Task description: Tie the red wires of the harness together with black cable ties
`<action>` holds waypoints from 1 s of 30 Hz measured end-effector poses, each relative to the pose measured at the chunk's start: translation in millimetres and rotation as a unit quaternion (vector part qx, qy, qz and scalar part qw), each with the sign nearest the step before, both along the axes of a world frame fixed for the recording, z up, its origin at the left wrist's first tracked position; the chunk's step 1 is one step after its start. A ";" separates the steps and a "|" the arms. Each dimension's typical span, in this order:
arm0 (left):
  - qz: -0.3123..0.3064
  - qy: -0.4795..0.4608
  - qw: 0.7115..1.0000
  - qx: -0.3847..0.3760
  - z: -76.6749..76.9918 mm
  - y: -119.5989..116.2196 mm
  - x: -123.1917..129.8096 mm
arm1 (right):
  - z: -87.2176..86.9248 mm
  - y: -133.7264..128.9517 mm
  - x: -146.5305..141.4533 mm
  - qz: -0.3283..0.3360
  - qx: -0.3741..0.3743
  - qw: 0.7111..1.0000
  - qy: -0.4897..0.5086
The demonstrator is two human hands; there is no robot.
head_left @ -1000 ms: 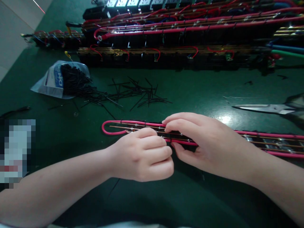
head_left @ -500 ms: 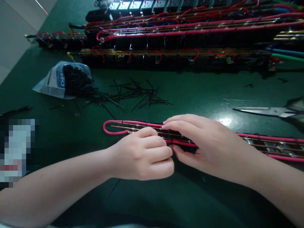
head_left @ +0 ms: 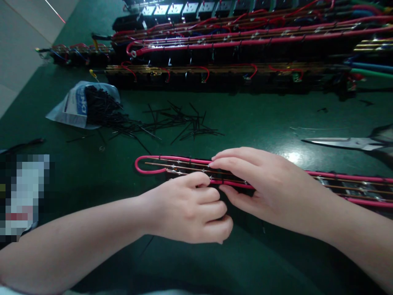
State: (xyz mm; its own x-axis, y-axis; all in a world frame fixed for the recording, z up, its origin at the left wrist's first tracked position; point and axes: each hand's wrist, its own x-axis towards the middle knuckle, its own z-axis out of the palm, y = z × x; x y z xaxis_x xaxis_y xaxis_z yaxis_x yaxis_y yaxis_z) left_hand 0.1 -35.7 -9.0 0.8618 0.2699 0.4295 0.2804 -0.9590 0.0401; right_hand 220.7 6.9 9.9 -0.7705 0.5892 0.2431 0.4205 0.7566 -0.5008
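A long, narrow power strip (head_left: 236,177) lies across the table, with metal rails along it. A red wire (head_left: 141,159) runs down both its sides and loops round at the left end, held by small black cable ties. My right hand (head_left: 272,184) rests over the strip, fingers on its far side and thumb at its near edge, gripping it. Just left of it, my left hand (head_left: 190,209) is closed at the near edge, fingers curled. Whatever its fingertips may hold is hidden from view.
An open plastic bag (head_left: 72,106) spills black cable ties (head_left: 181,121) onto the green table. Scissors (head_left: 346,143) lie at the right. Several wired strips (head_left: 215,73) stretch along the back. A blurred pale object (head_left: 26,192) is at the left.
My left hand has shifted slightly down and right, toward me, and its fingers have loosened a little. My right hand and the strip stay nearly in place.
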 end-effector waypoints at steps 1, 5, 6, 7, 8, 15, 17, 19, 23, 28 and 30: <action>-0.008 0.010 1.000 -0.002 -0.7 -1.4 0.3 | 0.0 -0.1 0.1 0.000 0.000 1.000 0.000; -0.010 0.018 1.000 -0.007 -2.0 -4.5 1.4 | 0.5 -1.1 0.2 0.000 0.010 1.000 -0.002; -0.008 0.019 1.000 -0.010 -1.8 -4.5 1.7 | 0.5 -1.3 0.2 0.000 0.013 1.000 -0.002; -0.005 0.019 1.000 -0.012 -1.5 -4.2 2.0 | 0.4 -1.4 0.3 0.000 0.014 1.000 -0.003; -0.002 0.017 1.000 -0.013 -1.0 -3.6 2.3 | 0.2 -1.4 0.4 0.001 0.015 1.000 -0.002; 0.016 -0.015 1.000 -0.022 2.3 0.4 4.4 | -1.7 -0.7 1.1 0.006 0.022 1.000 0.004; 0.025 -0.035 0.999 -0.030 2.0 0.5 5.2 | -1.5 -0.8 0.8 0.005 0.020 1.000 -0.001; 0.025 -0.049 0.998 -0.034 1.7 0.7 5.9 | -0.9 -0.6 0.5 0.005 0.021 1.000 -0.002; 0.007 -0.091 0.994 -0.053 1.9 2.9 5.6 | 0.0 0.1 0.3 0.007 0.012 1.000 0.002; 0.030 -0.172 0.974 -0.146 3.5 3.7 1.2 | 0.4 1.8 2.0 0.017 -0.014 1.000 0.020; 0.054 -0.191 0.963 -0.181 4.1 2.8 -0.3 | 1.2 2.8 3.5 0.023 -0.024 0.999 0.033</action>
